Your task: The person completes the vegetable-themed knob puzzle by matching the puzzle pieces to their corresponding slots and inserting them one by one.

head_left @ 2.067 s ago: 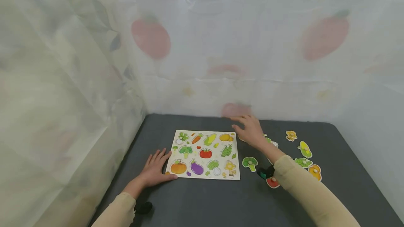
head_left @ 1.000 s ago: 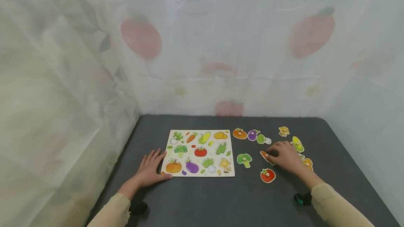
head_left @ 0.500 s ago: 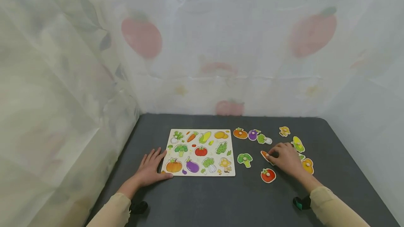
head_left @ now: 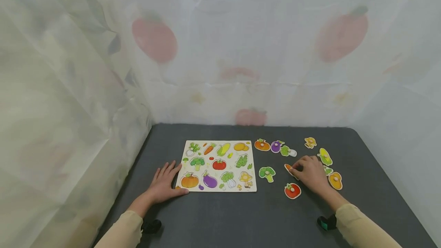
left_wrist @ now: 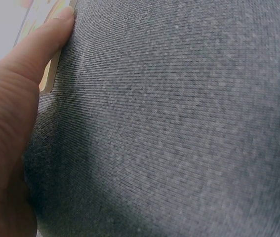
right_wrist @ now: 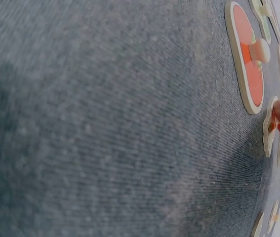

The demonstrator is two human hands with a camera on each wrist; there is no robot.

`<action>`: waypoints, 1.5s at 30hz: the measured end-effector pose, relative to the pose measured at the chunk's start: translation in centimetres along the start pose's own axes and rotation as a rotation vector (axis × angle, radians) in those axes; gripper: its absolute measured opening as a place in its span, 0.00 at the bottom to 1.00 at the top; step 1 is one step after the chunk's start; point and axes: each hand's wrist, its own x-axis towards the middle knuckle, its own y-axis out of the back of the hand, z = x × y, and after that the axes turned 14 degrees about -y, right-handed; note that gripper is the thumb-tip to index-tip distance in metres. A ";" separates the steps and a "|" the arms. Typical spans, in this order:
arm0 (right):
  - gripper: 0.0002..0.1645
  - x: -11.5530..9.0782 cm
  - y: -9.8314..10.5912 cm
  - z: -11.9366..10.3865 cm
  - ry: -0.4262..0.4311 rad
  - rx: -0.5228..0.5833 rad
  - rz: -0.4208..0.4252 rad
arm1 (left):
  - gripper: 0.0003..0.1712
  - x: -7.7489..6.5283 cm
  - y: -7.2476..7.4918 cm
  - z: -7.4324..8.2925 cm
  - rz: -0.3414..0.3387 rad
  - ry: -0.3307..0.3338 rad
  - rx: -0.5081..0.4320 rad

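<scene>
A pale wooden puzzle board (head_left: 206, 169) printed with vegetables lies flat on the dark table. My left hand (head_left: 164, 185) rests at its left edge, fingers spread and thumb along the front corner; the left wrist view shows that thumb (left_wrist: 43, 44) against the board's rim. To the right of the board, my right hand (head_left: 310, 173) pinches the carrot puzzle piece (head_left: 288, 167) by its middle with thumb and forefinger, hiding much of it. In the right wrist view the carrot piece stays close to the table. Nearest to this hand lies the knobbed tomato piece (head_left: 292, 191).
Around the right hand lie a broccoli piece (head_left: 267, 173), pumpkin piece (head_left: 262, 145), eggplant piece (head_left: 276, 147), bok choy piece (head_left: 288, 151), mushroom piece (head_left: 310, 143), corn piece (head_left: 324, 157) and potato piece (head_left: 335, 181). A patterned sheet (head_left: 251, 49) hangs behind the table.
Since the oldest frame, my right hand has come from the back of the table beside the board to the carrot piece. Over the last second it stays there; my left hand has kept its place.
</scene>
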 end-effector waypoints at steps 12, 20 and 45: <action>0.05 0.4 -0.5 0.3 0.069 0.009 0.040 | 0.68 0.0 -0.4 -0.6 0.017 -0.017 -0.006; 0.03 0.5 -0.8 0.5 0.095 0.040 0.013 | 0.68 0.0 -0.3 -0.5 0.003 -0.003 -0.003; 0.11 -0.4 -1.2 -0.5 -0.096 0.070 0.045 | 0.66 0.1 0.7 0.6 -0.022 0.002 0.025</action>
